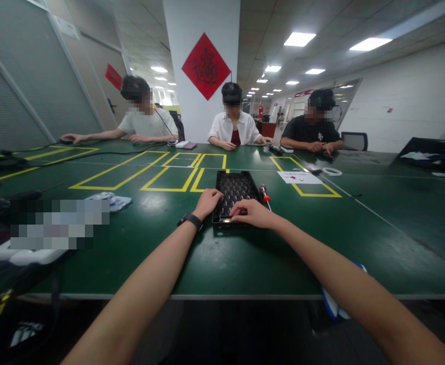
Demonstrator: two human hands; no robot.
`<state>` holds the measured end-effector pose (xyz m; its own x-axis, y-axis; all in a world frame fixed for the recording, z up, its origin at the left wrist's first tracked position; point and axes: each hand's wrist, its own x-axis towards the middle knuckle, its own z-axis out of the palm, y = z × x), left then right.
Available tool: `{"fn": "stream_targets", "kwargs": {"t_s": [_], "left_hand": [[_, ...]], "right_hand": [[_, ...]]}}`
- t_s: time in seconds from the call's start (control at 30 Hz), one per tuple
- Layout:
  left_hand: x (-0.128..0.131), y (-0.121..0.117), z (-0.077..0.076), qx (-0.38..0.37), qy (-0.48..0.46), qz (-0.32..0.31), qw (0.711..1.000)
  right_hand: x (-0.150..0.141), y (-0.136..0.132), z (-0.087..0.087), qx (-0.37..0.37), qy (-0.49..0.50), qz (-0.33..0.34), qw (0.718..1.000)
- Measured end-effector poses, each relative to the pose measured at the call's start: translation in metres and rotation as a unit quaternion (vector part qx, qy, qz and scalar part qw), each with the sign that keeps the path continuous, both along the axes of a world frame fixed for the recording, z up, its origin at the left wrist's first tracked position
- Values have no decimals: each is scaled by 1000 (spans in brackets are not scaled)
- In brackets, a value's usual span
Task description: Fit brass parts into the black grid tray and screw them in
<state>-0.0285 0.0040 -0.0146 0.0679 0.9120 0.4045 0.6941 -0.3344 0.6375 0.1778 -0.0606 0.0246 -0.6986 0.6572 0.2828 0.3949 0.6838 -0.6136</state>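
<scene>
A black tray point(238, 175) with rows of small shiny pieces in it lies on the table in front of me. My left hand point(208, 201) grips its left edge, fingers curled at the rim. Over the near end of the tray, my right hand point(251, 212) has thumb and fingers pinched together and pointing down; whatever is between them is too small to make out. A small bright yellowish patch point(227, 220) shows at the tray's near rim, by those fingertips. Just right of the tray lies a screwdriver point(264, 192) with a red and black handle.
The green table point(146, 274) carries yellow tape outlines. At left are a white power strip point(36, 253), cables and small plastic packets point(118, 203). A printed paper point(299, 177) and a tape roll point(332, 172) lie right. Several people sit across the table.
</scene>
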Motion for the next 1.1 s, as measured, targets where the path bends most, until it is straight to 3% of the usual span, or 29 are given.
{"fn": "stream_targets", "kwargs": {"t_s": [0.5,0.77,1.1], "left_hand": [[-1,2,-3,11,1,-8,1000],[-1,0,-2,7,-2,-11,1000],[-1,1,-2,5,-4,-5,1000]], "right_hand": [[0,2,-1,6,-8,5,1000],[1,3,5,139,-58,16,988],[1,5,4,132,-83,1,988]]}}
